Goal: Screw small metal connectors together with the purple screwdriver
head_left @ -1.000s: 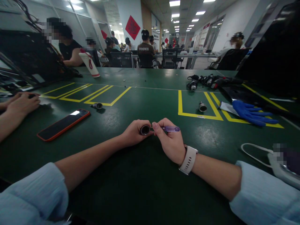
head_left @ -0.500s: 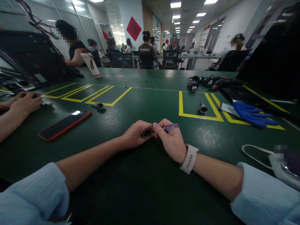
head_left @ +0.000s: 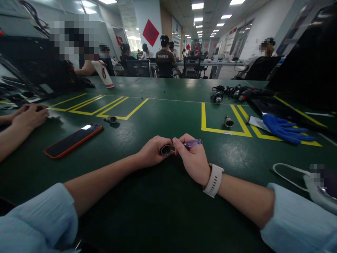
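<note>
My left hand (head_left: 153, 151) is closed around a round metal connector (head_left: 165, 150), its hollow open end facing me. Close beside it, my right hand (head_left: 193, 158) pinches a small screwdriver with a see-through purple handle (head_left: 193, 143). The screwdriver's tip points left at the side of the connector; my fingers hide whether it touches a screw. A similar metal connector part (head_left: 229, 121) sits inside a yellow taped outline to the right. Another connector part (head_left: 112, 119) lies on its side at the left.
On the green table (head_left: 158, 211) lie an orange-edged phone (head_left: 73, 140), a blue glove (head_left: 285, 129) and black cabled gear (head_left: 229, 93). A paper cup (head_left: 104, 74) stands at the back left. A co-worker's hands (head_left: 30, 116) rest at the left edge. A white device (head_left: 316, 189) is at the right.
The view has shifted very slightly. Both hands keep the same hold on the connector and the screwdriver, with no clear movement between them.
</note>
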Demonstrator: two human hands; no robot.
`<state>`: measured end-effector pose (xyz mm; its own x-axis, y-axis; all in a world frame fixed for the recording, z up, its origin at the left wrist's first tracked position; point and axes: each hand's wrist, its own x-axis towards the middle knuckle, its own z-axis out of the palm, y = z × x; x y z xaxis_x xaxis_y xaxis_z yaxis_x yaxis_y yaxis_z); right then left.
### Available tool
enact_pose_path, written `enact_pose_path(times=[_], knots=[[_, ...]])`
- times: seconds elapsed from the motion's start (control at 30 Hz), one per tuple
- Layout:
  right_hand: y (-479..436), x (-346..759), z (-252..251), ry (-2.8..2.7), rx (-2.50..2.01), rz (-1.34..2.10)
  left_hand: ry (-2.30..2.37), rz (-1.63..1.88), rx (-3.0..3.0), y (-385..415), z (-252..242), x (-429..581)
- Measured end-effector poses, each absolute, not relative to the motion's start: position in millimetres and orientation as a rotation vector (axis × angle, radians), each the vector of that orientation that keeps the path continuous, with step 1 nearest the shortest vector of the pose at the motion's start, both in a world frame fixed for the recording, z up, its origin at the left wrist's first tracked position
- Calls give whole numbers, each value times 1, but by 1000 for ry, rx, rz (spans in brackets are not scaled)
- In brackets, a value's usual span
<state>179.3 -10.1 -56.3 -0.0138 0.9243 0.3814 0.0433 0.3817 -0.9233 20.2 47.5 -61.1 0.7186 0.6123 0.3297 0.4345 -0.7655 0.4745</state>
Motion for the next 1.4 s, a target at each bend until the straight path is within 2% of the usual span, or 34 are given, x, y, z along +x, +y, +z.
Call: enact_pose_path(times=[0.13,0.5,0.93,1.17,1.4], knots=[[-14,178,-55,-1522,-1029,775,728,680,2616,47,-61,21],[4,178,-63,-1216,-893,1167,819,574,2507,46,-58,21],[-10,179,-53,-1433,-986,903,827,629,2608,45,-60,21],[-2,180,-60,-1270,-899,1102,803,567,2536,45,-57,22],[0,180,-63,-1257,-836,1122,866,631,2407,46,-58,20]])
